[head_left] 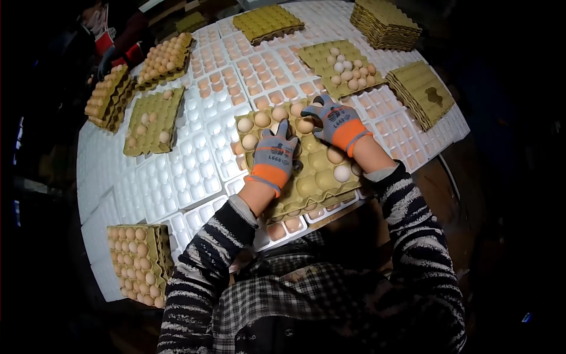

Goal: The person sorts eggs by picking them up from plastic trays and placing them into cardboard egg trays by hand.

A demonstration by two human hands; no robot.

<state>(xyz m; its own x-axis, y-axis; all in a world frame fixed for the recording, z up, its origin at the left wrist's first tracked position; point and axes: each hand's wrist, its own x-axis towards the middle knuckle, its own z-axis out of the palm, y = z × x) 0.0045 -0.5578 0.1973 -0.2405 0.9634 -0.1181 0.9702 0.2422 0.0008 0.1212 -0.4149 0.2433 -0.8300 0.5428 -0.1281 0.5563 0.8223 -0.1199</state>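
A pulp egg tray (pixel 289 203) lies in front of me, partly filled with brown and pale eggs, with bare cups in its middle. My left hand (pixel 274 154), in a grey and orange glove, is closed over the tray's left part, its fingers around an egg (pixel 275 127). On the upper right of the tray, my right hand (pixel 337 122), gloved alike, has its fingers curled around another egg (pixel 305 125). A pale egg (pixel 342 173) sits in a cup at the tray's right side. The palms hide some cups.
White plastic trays (pixel 194 168) cover the table, many holding eggs. Part-filled pulp trays stand at right (pixel 330 65) and left (pixel 153 118). Loaded tray stacks (pixel 135 259) line the left edge; tray stacks without visible eggs (pixel 418 94) are at right. Another person (pixel 121 35) is at upper left.
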